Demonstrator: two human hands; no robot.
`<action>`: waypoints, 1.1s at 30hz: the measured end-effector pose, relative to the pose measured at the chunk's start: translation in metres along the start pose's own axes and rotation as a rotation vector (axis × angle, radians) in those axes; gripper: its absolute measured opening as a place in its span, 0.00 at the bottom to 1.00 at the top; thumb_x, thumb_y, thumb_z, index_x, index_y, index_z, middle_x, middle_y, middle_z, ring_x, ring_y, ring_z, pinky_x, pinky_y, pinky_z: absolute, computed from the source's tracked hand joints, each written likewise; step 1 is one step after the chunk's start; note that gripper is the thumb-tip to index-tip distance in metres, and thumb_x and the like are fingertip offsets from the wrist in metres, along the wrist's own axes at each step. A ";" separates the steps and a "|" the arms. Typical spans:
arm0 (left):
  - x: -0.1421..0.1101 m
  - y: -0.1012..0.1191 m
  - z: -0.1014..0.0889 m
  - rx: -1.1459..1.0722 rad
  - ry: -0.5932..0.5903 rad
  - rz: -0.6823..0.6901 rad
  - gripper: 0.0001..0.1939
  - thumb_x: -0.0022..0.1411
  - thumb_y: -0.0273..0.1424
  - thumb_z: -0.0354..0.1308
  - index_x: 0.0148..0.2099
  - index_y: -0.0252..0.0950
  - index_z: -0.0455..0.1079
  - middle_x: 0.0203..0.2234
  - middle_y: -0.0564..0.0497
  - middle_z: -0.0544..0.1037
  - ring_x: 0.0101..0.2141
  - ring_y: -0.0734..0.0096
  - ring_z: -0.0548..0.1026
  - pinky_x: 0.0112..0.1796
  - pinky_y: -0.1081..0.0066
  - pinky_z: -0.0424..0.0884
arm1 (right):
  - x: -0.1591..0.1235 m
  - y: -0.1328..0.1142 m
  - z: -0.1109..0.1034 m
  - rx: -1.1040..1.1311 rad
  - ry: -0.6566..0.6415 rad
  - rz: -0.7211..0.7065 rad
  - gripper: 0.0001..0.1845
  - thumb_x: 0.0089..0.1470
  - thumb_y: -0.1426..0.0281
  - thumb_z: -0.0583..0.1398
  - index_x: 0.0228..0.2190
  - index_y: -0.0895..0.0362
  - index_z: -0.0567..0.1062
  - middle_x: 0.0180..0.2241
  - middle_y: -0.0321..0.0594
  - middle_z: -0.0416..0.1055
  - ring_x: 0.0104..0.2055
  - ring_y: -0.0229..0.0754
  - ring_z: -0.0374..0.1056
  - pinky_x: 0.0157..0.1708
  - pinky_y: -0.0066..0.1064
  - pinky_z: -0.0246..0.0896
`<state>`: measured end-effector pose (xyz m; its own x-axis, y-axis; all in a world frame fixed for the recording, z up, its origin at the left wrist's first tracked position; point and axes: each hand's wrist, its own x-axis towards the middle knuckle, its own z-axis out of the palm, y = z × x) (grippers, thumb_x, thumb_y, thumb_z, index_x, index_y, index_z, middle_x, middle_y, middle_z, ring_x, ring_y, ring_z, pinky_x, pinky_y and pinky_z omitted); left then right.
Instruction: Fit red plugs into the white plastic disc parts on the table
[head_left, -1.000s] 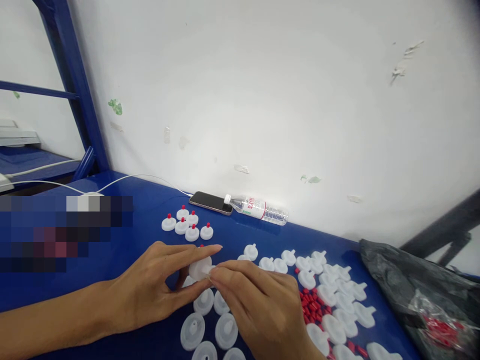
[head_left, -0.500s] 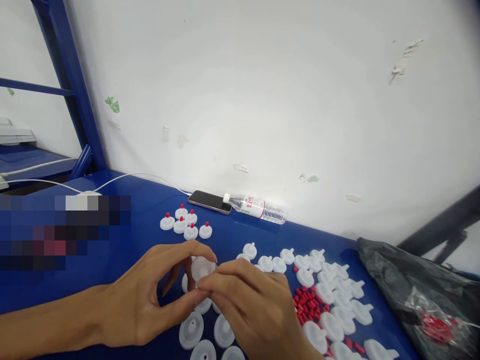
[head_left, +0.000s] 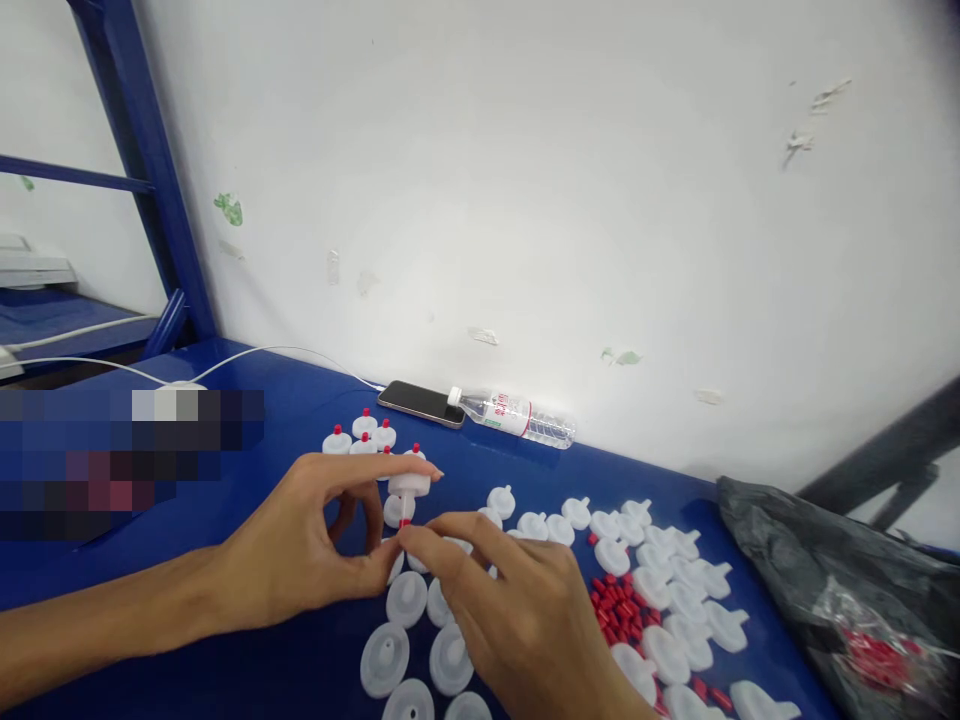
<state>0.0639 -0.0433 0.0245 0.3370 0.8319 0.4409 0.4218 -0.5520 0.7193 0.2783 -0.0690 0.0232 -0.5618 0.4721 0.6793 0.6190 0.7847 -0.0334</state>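
My left hand [head_left: 300, 545] pinches a white plastic cap [head_left: 409, 487] by its round rim, nozzle pointing down. A small red tip [head_left: 405, 522] sits on the end of that nozzle, and the fingertips of my right hand [head_left: 517, 615] are closed around it from below. Both hands hover just above the blue table [head_left: 285, 440]. Under them lie several bare white caps [head_left: 386, 660]. Behind my left fingers stands a small group of caps with red tips [head_left: 365, 427].
More white caps [head_left: 675, 590] spread to the right, with a heap of loose red tips [head_left: 622, 605] among them. A black plastic bag [head_left: 825, 590] lies at the far right. A phone [head_left: 420, 402] on a white cable and a water bottle [head_left: 517, 416] lie by the wall.
The cap has been lifted and turned so its nozzle points down, and the red tip now shows on it. My right fingers have slid below the cap.
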 end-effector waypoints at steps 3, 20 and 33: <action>0.008 -0.005 -0.006 -0.009 0.014 -0.126 0.22 0.55 0.31 0.65 0.53 0.39 0.73 0.15 0.63 0.68 0.17 0.80 0.61 0.20 0.78 0.57 | -0.001 0.007 -0.005 -0.087 0.009 0.023 0.19 0.65 0.80 0.53 0.52 0.51 0.72 0.44 0.32 0.77 0.27 0.32 0.71 0.23 0.30 0.54; 0.016 -0.021 -0.010 -0.058 -0.028 -0.190 0.22 0.56 0.36 0.66 0.50 0.33 0.73 0.15 0.65 0.50 0.19 0.78 0.47 0.21 0.75 0.45 | -0.002 0.015 -0.007 -0.128 0.029 0.073 0.15 0.65 0.79 0.54 0.49 0.53 0.73 0.42 0.32 0.76 0.26 0.31 0.68 0.20 0.29 0.51; 0.017 -0.015 -0.009 -0.326 -0.060 -0.156 0.18 0.61 0.36 0.64 0.52 0.38 0.71 0.42 0.48 0.79 0.32 0.70 0.75 0.28 0.75 0.67 | -0.002 0.013 -0.009 -0.118 0.018 0.091 0.14 0.66 0.77 0.53 0.48 0.52 0.72 0.43 0.33 0.76 0.25 0.31 0.67 0.21 0.29 0.51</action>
<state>0.0556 -0.0205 0.0253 0.3426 0.8947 0.2866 0.1846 -0.3632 0.9132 0.2925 -0.0630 0.0274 -0.4910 0.5313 0.6904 0.7279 0.6856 -0.0099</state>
